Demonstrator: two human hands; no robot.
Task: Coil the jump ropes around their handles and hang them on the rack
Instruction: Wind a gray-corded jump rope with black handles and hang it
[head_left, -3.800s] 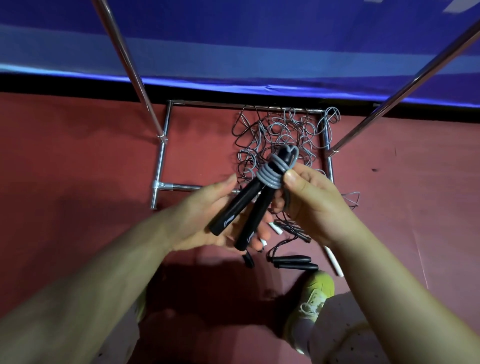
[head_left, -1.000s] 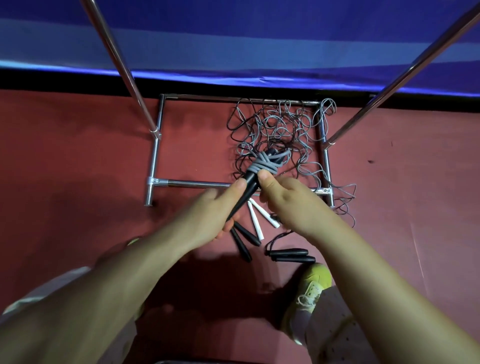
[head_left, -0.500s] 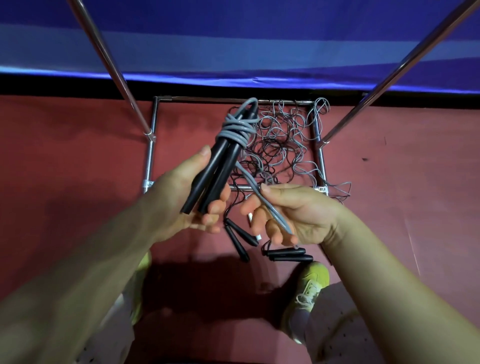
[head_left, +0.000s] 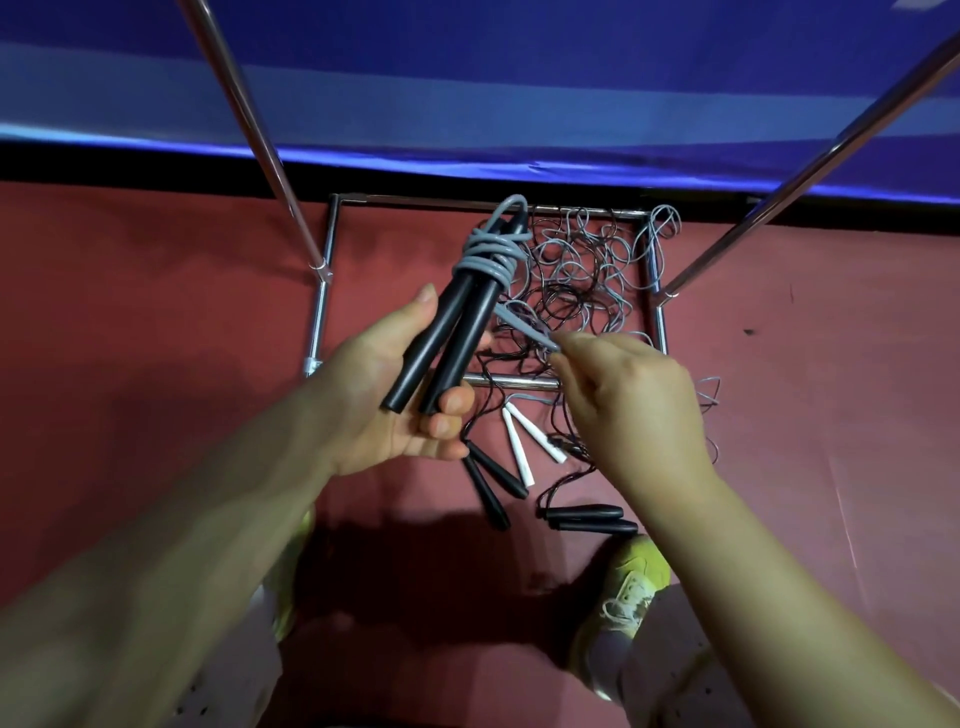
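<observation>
Right hand has risen, pinching grey rope taut.

A dull red floor fills most of the view, scuffed with a few pale scratches and a small dark speck toward its right side. Along its far edge runs a black strip, and above that hangs a blue tarp crossed by a paler band. Two yellow-green sneakers with pale laces stand on the floor near its near edge.
</observation>
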